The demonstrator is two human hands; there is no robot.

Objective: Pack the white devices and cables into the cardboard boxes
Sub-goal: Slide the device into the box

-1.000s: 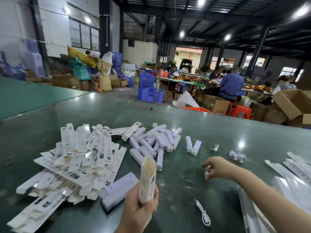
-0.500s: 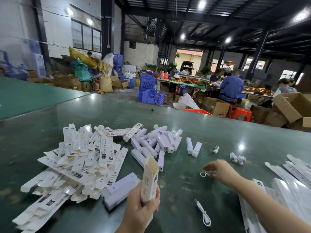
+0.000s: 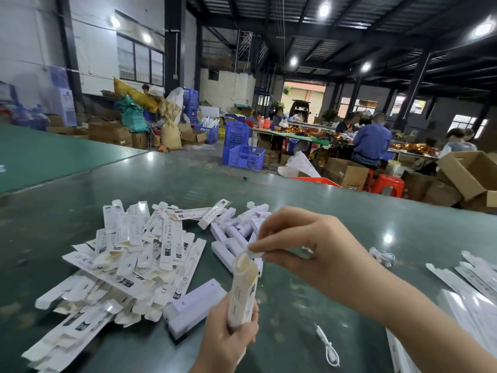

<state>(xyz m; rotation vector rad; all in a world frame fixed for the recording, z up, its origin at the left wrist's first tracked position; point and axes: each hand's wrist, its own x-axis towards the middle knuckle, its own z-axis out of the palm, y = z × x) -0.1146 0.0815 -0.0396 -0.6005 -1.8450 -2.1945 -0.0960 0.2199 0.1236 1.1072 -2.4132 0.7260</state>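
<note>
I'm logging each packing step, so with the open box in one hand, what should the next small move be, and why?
Probably lower the right hand so the small white piece it pinches drops into the open box; the left hand holds that box upright, mouth right under the fingertips.

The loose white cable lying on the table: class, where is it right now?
In the head view the loose white cable lies low and right of centre on the green table, just right of the left hand and below the right forearm.

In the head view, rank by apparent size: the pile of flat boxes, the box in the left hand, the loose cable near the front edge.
1. Pile of flat boxes, largest by far.
2. Box in the left hand.
3. Loose cable, smallest.
</note>
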